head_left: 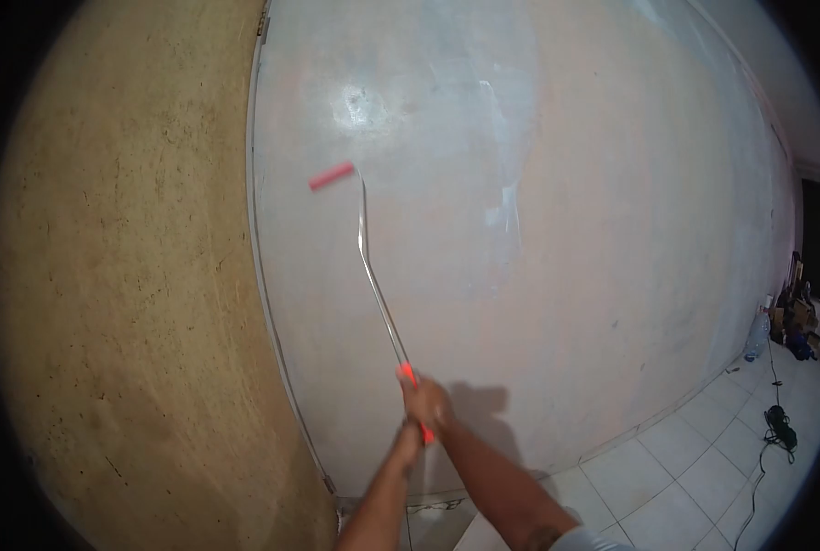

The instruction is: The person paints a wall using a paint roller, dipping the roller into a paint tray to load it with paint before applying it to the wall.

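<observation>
A paint roller (332,176) with a pink sleeve is raised in front of the pale wall (575,239). Its long, bent metal rod (387,319) runs down to an orange handle (408,374). My right hand (426,402) is wrapped round that handle, just below where the rod enters it. Lower down, my left hand (411,437) grips near the handle's bottom end, close against the right; its fingers are partly hidden. The roller sleeve is slightly blurred and overlaps the wall's upper left part.
At left stands a stained yellowish wall (134,275), bordered by a narrow pale strip (267,303). White floor tiles (672,445) spread at lower right. A dark coiled cable (780,430) lies there, with a clear plastic bottle (757,336) and piled items (798,317) farther back.
</observation>
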`<state>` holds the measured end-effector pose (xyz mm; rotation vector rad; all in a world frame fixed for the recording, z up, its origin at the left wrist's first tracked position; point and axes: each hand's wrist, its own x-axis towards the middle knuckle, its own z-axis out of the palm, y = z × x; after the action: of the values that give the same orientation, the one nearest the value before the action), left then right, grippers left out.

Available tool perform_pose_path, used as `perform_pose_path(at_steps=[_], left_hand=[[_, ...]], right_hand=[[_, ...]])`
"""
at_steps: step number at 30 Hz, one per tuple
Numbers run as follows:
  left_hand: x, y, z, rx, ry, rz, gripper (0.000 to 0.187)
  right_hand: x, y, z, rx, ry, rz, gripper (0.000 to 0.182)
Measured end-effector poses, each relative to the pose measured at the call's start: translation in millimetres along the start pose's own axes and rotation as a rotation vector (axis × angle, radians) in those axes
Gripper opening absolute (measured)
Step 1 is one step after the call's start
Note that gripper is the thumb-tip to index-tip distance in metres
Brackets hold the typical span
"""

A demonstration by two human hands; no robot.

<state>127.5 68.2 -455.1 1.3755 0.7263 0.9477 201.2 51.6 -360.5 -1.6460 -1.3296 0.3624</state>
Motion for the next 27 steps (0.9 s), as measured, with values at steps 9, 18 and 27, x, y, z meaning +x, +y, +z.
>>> perform_pose_path(at_steps=[9, 18, 27], left_hand=[[-46.2, -127.8, 15.7, -0.171, -0.005, -0.141, 0.059], [14.0, 10.2, -78.7, 0.242, 0.181, 0.131, 0.052], [-71.3, -233.5, -58.3, 0.035, 0.030, 0.057, 0.051]], right_hand=[[-118.8, 227.8, 104.3, -0.101, -0.114, 0.201, 0.061], [26.1, -16.3, 55.3, 0.223, 0.074, -0.220, 0.061], [-129.1, 157.8, 135.0, 0.267, -0.022, 0.081, 0.055]])
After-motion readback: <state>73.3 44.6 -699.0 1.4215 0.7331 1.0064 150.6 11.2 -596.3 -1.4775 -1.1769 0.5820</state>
